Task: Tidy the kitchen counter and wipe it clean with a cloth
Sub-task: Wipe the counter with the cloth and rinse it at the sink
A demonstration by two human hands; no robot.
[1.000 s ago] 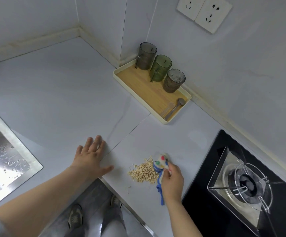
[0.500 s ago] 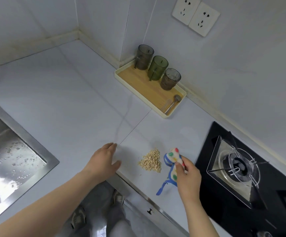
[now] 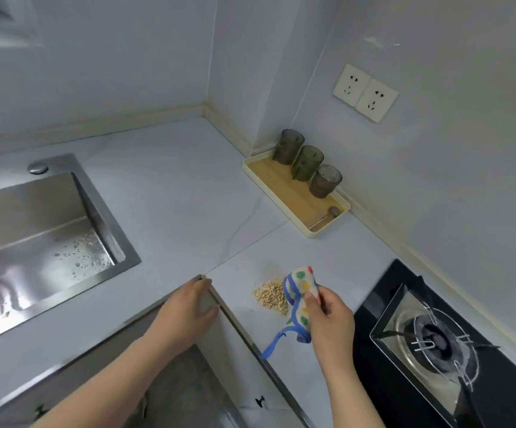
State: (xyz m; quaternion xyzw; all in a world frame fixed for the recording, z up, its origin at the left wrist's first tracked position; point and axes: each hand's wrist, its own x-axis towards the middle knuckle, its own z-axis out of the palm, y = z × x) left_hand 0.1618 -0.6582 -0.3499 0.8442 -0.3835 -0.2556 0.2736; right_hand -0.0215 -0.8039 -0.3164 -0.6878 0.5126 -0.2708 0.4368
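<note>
One head view: right hand (image 3: pixel 327 313) pinches the bunched spotted cloth (image 3: pixel 301 288), with the oat pile (image 3: pixel 271 294) touching it just past the fingertips. Left hand (image 3: pixel 188 307) is cupped loosely at the counter (image 3: pixel 173 211) corner, holding nothing. Risk: a fast sweep scatters oats past the cupped fingers and over the edge. Hob (image 3: pixel 383 291) crowds the right knuckles; open counter beyond both sets of fingertips.

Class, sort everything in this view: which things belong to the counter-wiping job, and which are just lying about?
In the job: spotted cloth, pinched by right hand; oat pile; counter; left hand at its edge.
Lying about: tray, three cups, spoon, sink, hob, wall sockets.
</note>
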